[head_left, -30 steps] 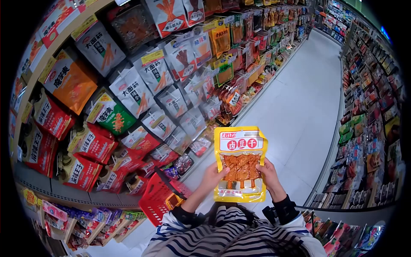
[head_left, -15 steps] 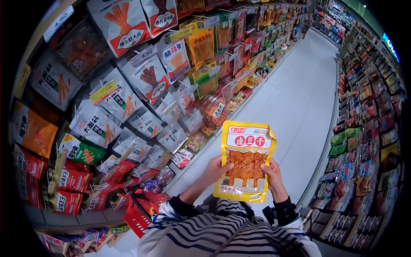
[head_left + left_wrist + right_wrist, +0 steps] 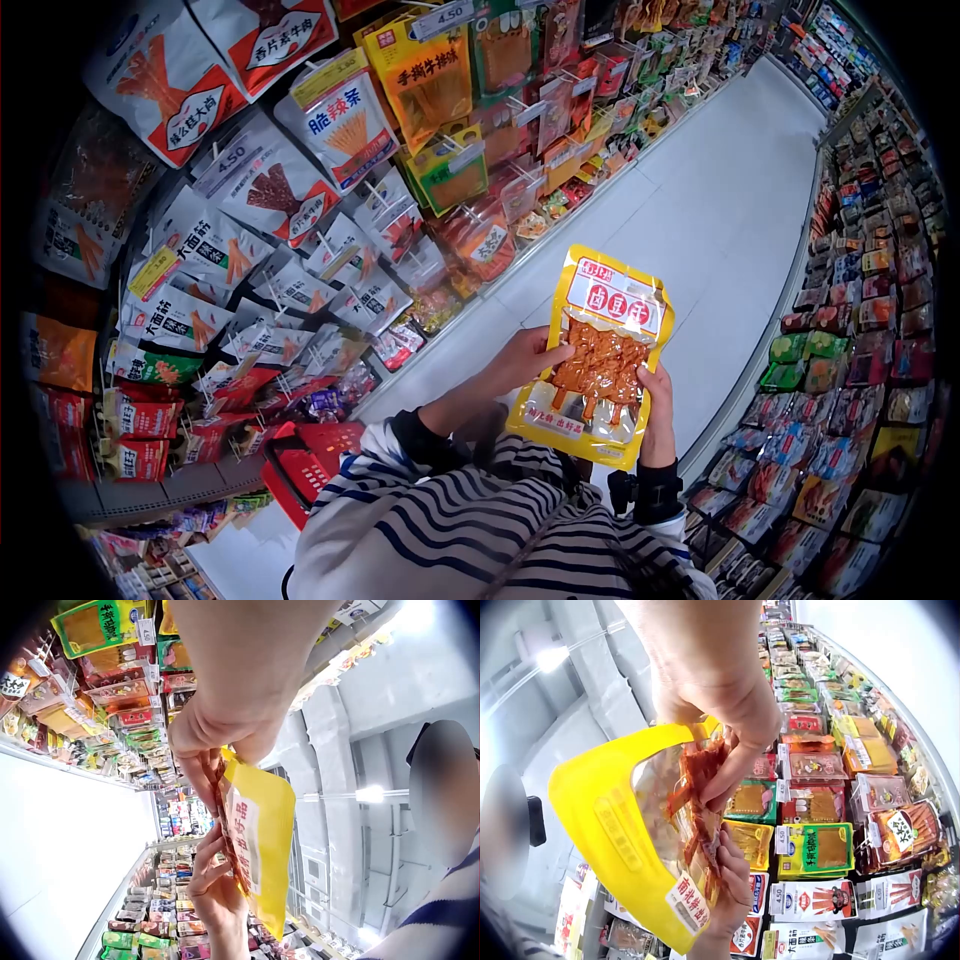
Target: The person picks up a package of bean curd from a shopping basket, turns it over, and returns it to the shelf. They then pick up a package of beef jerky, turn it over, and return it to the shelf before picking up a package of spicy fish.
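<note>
A yellow-edged snack packet [image 3: 597, 365] with a clear window over brown skewered pieces is held up in front of the striped top. My left hand [image 3: 522, 362] grips its left edge, thumb on the front face. On the opposite edge my right hand [image 3: 657, 405] holds it the same way. The packet leans, its top tipped to the right. In the left wrist view the packet [image 3: 259, 847] shows nearly edge-on, with fingers behind it. The right wrist view shows the packet [image 3: 622, 825] from its other side, the right hand [image 3: 727, 712] pinching the edge.
Hanging snack bags [image 3: 270, 185] with price tags fill the rack on the left. A red shopping basket [image 3: 310, 465] is at the lower left, beside the body. Pale aisle floor [image 3: 690, 220] runs ahead, and a curved shelf of packets [image 3: 850, 380] lines the right.
The packet has risen a little and moved right in the head view, tilting clockwise. Both hands keep their hold. The view has shifted along the rack, and the basket shows farther left.
</note>
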A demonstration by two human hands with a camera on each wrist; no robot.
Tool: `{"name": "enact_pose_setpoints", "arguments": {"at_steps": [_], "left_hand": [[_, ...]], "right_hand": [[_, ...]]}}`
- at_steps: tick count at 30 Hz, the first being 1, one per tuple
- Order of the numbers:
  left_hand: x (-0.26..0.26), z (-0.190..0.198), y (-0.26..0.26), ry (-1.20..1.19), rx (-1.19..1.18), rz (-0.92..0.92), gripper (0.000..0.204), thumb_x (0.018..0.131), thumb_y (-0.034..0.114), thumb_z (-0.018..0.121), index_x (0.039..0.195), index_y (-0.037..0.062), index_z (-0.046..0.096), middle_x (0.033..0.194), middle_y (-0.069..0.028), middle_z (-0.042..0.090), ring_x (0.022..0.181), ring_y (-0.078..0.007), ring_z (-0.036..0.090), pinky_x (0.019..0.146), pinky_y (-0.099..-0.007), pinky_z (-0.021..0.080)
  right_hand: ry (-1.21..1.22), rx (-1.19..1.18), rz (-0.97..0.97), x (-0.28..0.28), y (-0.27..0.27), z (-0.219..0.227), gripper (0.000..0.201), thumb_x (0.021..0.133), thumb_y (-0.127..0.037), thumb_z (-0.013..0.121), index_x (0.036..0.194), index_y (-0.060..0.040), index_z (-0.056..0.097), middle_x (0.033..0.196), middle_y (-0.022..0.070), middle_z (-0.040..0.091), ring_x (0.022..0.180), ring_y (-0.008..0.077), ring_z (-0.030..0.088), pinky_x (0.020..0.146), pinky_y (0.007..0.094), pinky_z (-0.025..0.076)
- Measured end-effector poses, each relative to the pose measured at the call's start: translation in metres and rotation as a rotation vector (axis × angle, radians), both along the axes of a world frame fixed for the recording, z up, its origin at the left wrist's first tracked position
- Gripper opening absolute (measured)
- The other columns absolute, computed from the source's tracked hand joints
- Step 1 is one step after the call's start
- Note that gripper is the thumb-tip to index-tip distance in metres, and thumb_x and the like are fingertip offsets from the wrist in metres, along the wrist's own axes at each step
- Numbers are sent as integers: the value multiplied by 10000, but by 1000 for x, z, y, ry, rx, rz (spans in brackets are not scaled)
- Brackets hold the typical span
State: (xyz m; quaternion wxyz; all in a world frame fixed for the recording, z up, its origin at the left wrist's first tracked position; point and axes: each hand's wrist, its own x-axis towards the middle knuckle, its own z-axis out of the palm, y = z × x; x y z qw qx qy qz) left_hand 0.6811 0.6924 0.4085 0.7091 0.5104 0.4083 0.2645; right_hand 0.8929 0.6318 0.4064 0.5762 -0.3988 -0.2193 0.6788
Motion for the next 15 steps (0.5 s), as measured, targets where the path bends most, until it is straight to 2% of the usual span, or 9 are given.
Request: {"name": "enact_pose_setpoints", "arguments": {"at_steps": [6,10,11,15], "left_hand": [[95,-6,49,-181,22,11,287,833,135,503,1083,-5,491,960,-33,549,847,-76,505,739,-228,420],[170,1,87,-123,55,17,304,824,196,539,1039,-15,496,915,-38,567,808,-77,516,726,-227,426],[190,7,95,-136,60,26,250,832,154,517,1024,-5,500,844,1,534,761,-60,478,672,-213,410],[253,13,126,-80,84,45,252,835,151,509,1029,-9,492,858,-6,528,760,-61,478,661,-213,411]], "right_hand": [[-19,12,31,100,59,-8,405,768,-92,510,1135,40,403,1022,114,541,873,160,554,759,262,454],[-42,48,35,175,95,-1,403,774,-90,495,1142,42,395,1030,115,535,874,162,555,761,267,456],[-51,57,35,194,105,0,401,774,-90,496,1140,41,397,1029,114,536,873,162,555,761,267,455],[-58,76,34,255,138,1,389,774,-100,501,1126,38,406,1022,114,539,874,160,554,762,263,454]]}}
